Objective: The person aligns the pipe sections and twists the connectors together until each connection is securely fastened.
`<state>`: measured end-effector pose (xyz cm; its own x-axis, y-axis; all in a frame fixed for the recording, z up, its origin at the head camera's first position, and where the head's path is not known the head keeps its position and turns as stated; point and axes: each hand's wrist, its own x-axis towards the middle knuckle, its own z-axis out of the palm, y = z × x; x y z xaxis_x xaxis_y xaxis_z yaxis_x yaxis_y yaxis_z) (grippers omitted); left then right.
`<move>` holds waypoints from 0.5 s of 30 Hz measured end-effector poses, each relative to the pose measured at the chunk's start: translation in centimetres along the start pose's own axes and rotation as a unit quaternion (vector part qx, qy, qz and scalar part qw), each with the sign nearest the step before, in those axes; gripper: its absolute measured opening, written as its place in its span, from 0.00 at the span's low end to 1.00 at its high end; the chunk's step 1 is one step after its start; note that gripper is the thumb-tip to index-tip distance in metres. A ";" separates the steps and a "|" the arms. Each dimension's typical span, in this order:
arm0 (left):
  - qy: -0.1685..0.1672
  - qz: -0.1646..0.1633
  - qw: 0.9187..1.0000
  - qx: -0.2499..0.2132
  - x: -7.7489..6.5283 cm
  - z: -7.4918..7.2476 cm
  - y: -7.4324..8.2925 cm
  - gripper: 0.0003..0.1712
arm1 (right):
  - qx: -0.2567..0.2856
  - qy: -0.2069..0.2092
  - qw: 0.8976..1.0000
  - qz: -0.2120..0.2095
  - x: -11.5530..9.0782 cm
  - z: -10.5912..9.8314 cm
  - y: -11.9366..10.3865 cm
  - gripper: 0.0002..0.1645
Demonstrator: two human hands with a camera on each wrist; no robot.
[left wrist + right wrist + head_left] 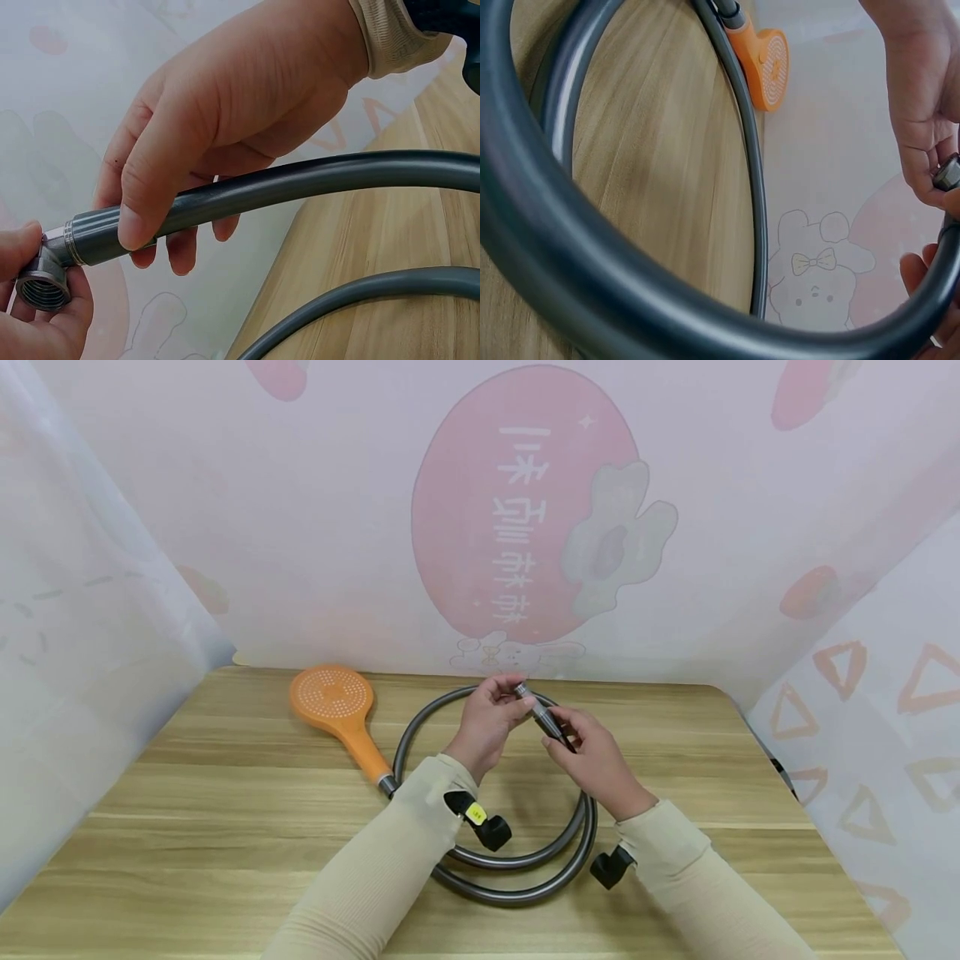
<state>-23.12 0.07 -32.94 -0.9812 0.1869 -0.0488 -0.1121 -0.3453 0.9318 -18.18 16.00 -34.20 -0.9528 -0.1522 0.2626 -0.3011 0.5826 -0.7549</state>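
Observation:
A grey shower hose (517,893) lies looped on the table, and its free end is raised between the two hands. My left hand (483,725) pinches a metal elbow fitting (43,286) with a threaded opening. My right hand (600,764) grips the ribbed connector (101,234) at the hose end, thumb on the near side. In the left wrist view the elbow meets the connector; whether they are threaded together cannot be told. An orange shower head (332,697) lies face up at the left, joined to the hose's other end.
The wooden table (225,843) reaches back to a pale printed curtain (337,527). Curtains also stand at the left and right. Black wrist cameras sit on both sleeves, above the hose loops.

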 end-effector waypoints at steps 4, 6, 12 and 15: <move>0.001 0.001 1.000 0.002 -0.1 0.1 0.0 0.19 | 0.003 0.004 1.000 0.007 0.0 0.1 0.1 0.27; 0.001 0.001 1.000 0.002 -0.1 0.1 0.0 0.19 | 0.007 0.007 1.000 0.009 0.0 0.2 0.1 0.29; 0.001 0.005 1.000 -0.001 -0.1 0.1 -0.1 0.19 | 0.018 0.026 0.999 0.012 -0.2 0.4 0.2 0.28; 0.003 0.007 1.000 -0.005 -0.1 0.2 -0.1 0.18 | 0.018 0.040 0.999 0.013 -0.3 0.4 0.1 0.25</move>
<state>-23.03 0.26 -32.99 -0.9834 0.1771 -0.0382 -0.1002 -0.3560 0.9291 -17.98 15.74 -34.58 -0.9545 -0.0730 0.2893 -0.2797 0.5562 -0.7826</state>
